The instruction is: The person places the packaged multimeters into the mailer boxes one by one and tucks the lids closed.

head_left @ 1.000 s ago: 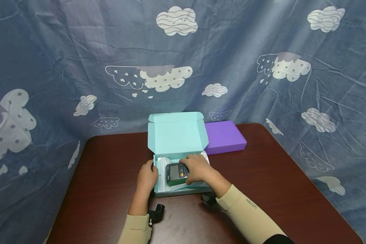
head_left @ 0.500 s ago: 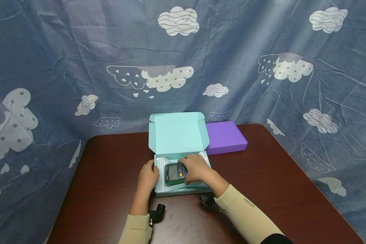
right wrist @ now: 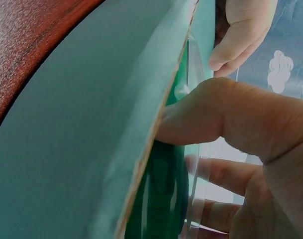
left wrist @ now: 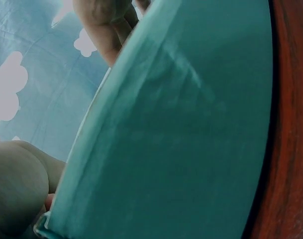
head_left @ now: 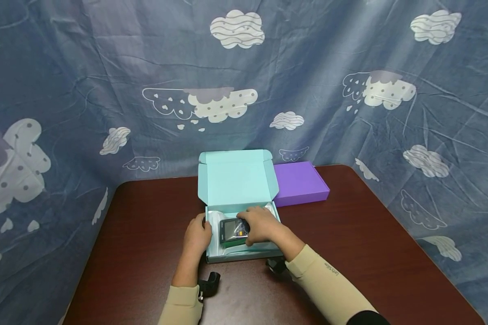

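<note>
A light-teal box (head_left: 237,258) stands on the table with its lid (head_left: 237,178) raised. My left hand (head_left: 198,234) grips the box's left side near the rim. Inside the box, on clear plastic wrap (head_left: 214,241), lies a digital multimeter (head_left: 229,231) with a dark face, grey screen and green casing. My right hand (head_left: 261,225) holds the multimeter's right end, thumb on the near side and fingers on the far side. In the right wrist view the thumb presses the green casing (right wrist: 158,199) behind the box's front wall. The hand covers the multimeter's right part.
A shut purple box (head_left: 301,183) lies at the back right, close beside the raised lid. Behind the dark red-brown table (head_left: 158,216) hangs a blue curtain (head_left: 179,54) with cloud prints. A black wrist camera (head_left: 209,284) sits on the left wrist.
The multimeter shifts slightly left in the box with my right hand on it, and the glare on its screen changes. My left hand stays on the box's side.
</note>
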A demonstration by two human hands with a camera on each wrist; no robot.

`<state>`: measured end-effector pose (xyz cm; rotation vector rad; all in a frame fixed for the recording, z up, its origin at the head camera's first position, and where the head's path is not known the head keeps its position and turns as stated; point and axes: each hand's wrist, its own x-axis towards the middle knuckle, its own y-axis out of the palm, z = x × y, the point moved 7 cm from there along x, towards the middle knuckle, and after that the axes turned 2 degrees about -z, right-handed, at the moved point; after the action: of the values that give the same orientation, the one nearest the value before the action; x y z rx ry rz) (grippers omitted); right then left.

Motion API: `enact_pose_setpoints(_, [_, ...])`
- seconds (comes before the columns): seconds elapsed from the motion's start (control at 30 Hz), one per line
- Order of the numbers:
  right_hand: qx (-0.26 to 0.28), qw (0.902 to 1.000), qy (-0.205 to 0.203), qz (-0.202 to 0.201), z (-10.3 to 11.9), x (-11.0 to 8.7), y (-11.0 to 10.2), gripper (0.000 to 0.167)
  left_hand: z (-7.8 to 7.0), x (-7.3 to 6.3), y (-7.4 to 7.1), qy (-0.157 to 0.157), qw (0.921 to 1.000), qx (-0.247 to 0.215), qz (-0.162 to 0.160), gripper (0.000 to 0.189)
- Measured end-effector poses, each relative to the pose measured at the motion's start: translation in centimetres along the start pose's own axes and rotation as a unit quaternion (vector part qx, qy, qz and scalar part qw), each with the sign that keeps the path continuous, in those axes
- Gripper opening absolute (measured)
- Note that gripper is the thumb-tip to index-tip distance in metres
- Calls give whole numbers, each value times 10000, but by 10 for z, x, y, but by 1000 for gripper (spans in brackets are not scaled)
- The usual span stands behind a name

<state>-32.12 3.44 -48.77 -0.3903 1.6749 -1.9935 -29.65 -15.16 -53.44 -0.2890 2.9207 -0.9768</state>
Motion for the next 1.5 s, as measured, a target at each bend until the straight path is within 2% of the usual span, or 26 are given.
enact_pose_setpoints(0.67, [227, 9996, -152, -6, -6, 3, 10, 82, 1, 2, 0, 8, 10000, 56, -39, 42])
enact_pose_setpoints(0.93, [198, 9998, -61, 66, -10, 4, 17, 85, 0, 1, 0, -4, 10000, 46, -50, 42])
enact_pose_setpoints(1.23, [263, 9995, 76, 132, -9, 3, 15, 85, 1, 4, 1, 81, 9999, 115, -71, 40])
enact_pose_setpoints(1.5, [186, 9991, 261, 266, -7, -3, 17, 88, 4, 3, 1, 12, 9999, -141, 24, 42])
